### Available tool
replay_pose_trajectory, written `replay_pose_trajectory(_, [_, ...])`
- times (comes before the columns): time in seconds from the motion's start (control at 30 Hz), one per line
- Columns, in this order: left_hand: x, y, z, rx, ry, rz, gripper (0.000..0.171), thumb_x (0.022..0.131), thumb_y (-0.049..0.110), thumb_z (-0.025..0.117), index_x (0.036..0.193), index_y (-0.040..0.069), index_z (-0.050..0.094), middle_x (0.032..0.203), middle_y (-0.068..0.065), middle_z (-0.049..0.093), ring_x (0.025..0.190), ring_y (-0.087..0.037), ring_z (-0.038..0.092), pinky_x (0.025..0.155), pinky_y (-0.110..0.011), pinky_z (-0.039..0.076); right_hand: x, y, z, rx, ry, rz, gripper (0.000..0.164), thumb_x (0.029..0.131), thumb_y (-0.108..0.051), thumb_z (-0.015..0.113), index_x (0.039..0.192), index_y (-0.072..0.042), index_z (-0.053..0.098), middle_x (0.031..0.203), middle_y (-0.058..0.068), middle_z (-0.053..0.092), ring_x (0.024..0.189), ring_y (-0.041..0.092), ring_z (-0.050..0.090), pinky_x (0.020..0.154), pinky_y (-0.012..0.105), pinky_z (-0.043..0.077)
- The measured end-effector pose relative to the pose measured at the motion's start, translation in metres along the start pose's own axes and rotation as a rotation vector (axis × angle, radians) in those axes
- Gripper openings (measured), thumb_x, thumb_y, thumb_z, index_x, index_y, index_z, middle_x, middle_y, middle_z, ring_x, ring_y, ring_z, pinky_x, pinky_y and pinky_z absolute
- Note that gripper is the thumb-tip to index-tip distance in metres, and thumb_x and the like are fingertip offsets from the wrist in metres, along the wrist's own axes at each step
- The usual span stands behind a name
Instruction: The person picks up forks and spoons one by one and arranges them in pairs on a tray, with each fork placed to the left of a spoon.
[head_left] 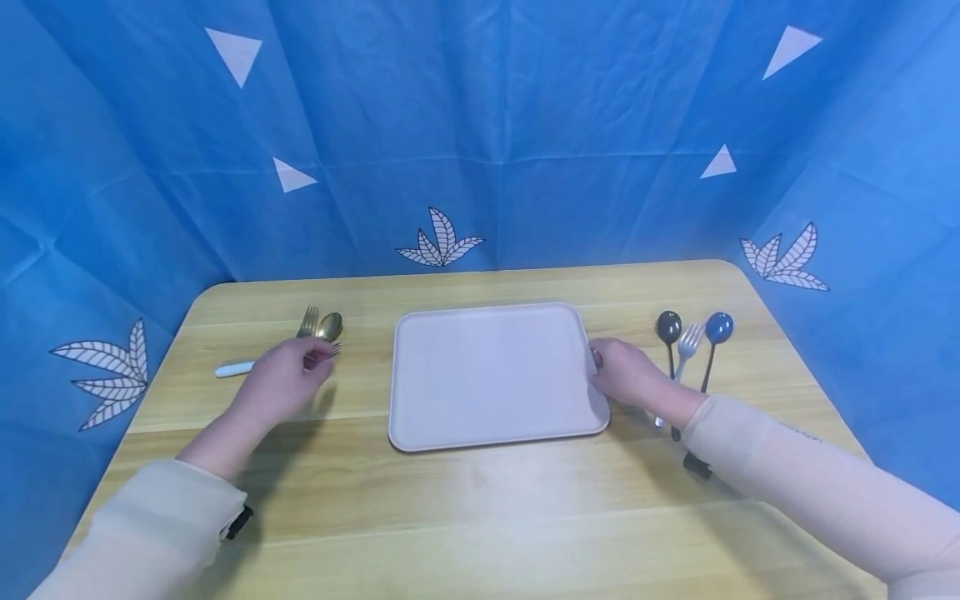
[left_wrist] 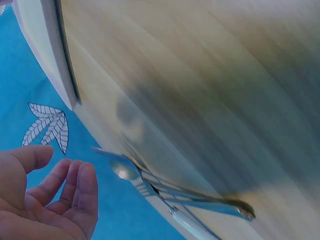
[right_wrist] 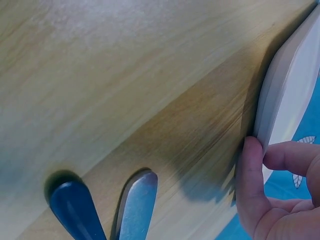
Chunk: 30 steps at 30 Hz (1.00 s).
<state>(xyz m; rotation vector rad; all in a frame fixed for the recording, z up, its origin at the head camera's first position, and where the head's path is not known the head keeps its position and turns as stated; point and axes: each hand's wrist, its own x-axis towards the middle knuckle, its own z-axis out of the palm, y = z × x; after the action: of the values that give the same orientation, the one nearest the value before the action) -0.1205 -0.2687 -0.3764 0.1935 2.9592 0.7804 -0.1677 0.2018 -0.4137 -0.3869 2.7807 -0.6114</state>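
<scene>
A pale rectangular tray [head_left: 495, 375] lies on the wooden table. At its right side, my right hand [head_left: 628, 371] pinches the rim; in the right wrist view the thumb and a finger meet across the edge of the tray [right_wrist: 287, 85]. My left hand [head_left: 288, 375] hovers over a small cutlery group, fingers loosely bent with nothing between them, as the left wrist view shows. That group has a gold fork [head_left: 308, 320], a gold spoon [head_left: 330, 326], another fork whose tines [head_left: 335, 349] show past the fingers, and a white handle [head_left: 235, 368]. The hand partly hides them.
Right of the right hand lie a black spoon [head_left: 669, 326], a silver fork [head_left: 690, 342] and a dark blue spoon [head_left: 719, 327], partly behind the forearm. A blue patterned cloth [head_left: 480, 150] hangs beyond the table's [head_left: 480, 508] back edge and around its sides.
</scene>
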Motion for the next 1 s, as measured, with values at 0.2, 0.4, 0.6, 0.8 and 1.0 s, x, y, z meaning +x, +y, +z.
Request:
replay_pose_trajectory(0.2, [0.002, -0.009, -0.008, 0.051, 0.013, -0.038, 0.033, 0.100, 0.019, 0.057, 0.125, -0.003, 0.063, 0.120, -0.027, 0.062, 0.106, -0.043, 0.060, 0.083, -0.057, 0.048, -0.001, 0.000, -0.001, 0.006, -0.004, 0.006, 0.030, 0.079, 0.002, 0.068, 0.109, 0.003, 0.065, 0.093, 0.012, 0.068, 0.080, 0.025, 0.062, 0.075, 0.041, 0.055])
replay_pose_trajectory(0.4, [0.003, -0.019, -0.011, 0.072, 0.024, -0.076, 0.038, 0.100, 0.019, 0.056, 0.129, -0.006, 0.060, 0.128, -0.031, 0.056, 0.115, -0.049, 0.055, 0.091, -0.061, 0.044, -0.001, 0.000, 0.000, 0.004, 0.006, 0.000, 0.035, 0.080, 0.001, 0.068, 0.115, 0.004, 0.065, 0.101, 0.017, 0.069, 0.085, 0.027, 0.064, 0.079, 0.044, 0.056])
replay_pose_trajectory(0.6, [0.004, -0.033, -0.014, 0.110, 0.046, -0.071, 0.038, 0.099, 0.020, 0.058, 0.126, -0.007, 0.060, 0.126, -0.032, 0.057, 0.109, -0.048, 0.057, 0.085, -0.059, 0.046, 0.000, -0.001, 0.001, -0.001, 0.003, 0.007, 0.036, 0.079, 0.000, 0.069, 0.115, 0.004, 0.064, 0.094, 0.013, 0.068, 0.081, 0.025, 0.062, 0.075, 0.041, 0.055])
replay_pose_trajectory(0.8, [0.005, -0.045, -0.013, 0.131, 0.055, -0.059, 0.039, 0.098, 0.019, 0.062, 0.125, -0.009, 0.061, 0.124, -0.033, 0.058, 0.109, -0.049, 0.056, 0.086, -0.060, 0.045, -0.001, -0.002, -0.001, 0.010, -0.011, 0.017, 0.031, 0.081, 0.000, 0.069, 0.111, 0.004, 0.064, 0.081, 0.007, 0.063, 0.073, 0.022, 0.058, 0.066, 0.035, 0.051])
replay_pose_trajectory(1.0, [0.006, -0.053, -0.013, 0.168, 0.033, -0.057, 0.038, 0.097, 0.016, 0.061, 0.123, -0.011, 0.060, 0.123, -0.036, 0.057, 0.110, -0.053, 0.054, 0.089, -0.063, 0.043, -0.001, -0.001, -0.001, 0.017, -0.012, 0.022, 0.029, 0.081, 0.000, 0.069, 0.109, 0.002, 0.064, 0.081, 0.007, 0.062, 0.073, 0.022, 0.058, 0.065, 0.035, 0.051])
